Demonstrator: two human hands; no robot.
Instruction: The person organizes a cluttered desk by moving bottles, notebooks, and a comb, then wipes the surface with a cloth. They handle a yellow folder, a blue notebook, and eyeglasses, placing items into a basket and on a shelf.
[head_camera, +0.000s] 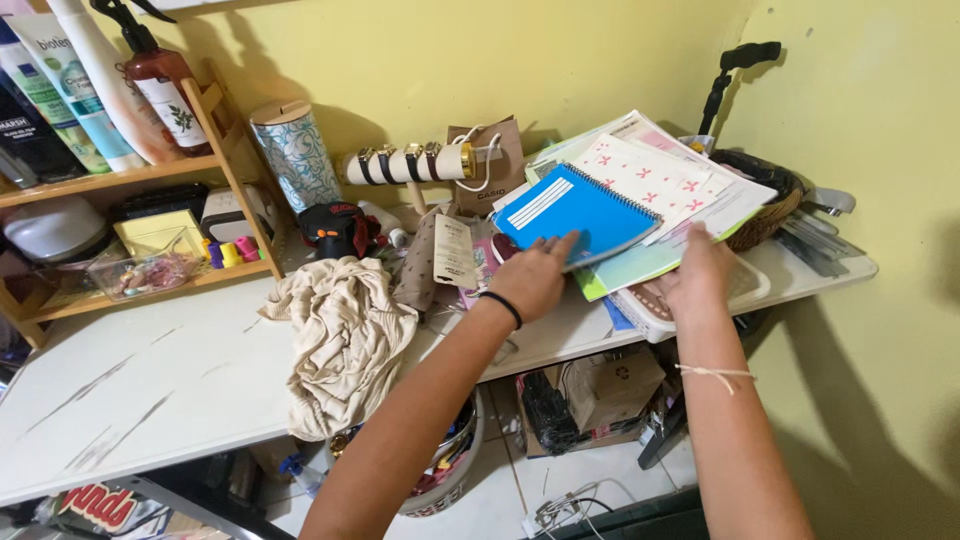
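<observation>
— Two hands on the paper stack, far right of the white table (150, 380)?
— Yes. Left hand (535, 275) flat, fingers spread, touching blue spiral notebook (572, 212). Right hand (700, 272) open, palm down on papers (660, 180); grip underneath hidden. Beige cloth (345, 340) left, near edge.

Two bare arms reach up from the bottom of the frame toward the middle right. The left hand (533, 277) sits near the middle, palm down, with its fingers (562, 244) stretched out flat and close together. A thin black band goes around that wrist. The right hand (700, 270) is a little further right, also palm down and flat. A pale string is tied around its wrist.
</observation>
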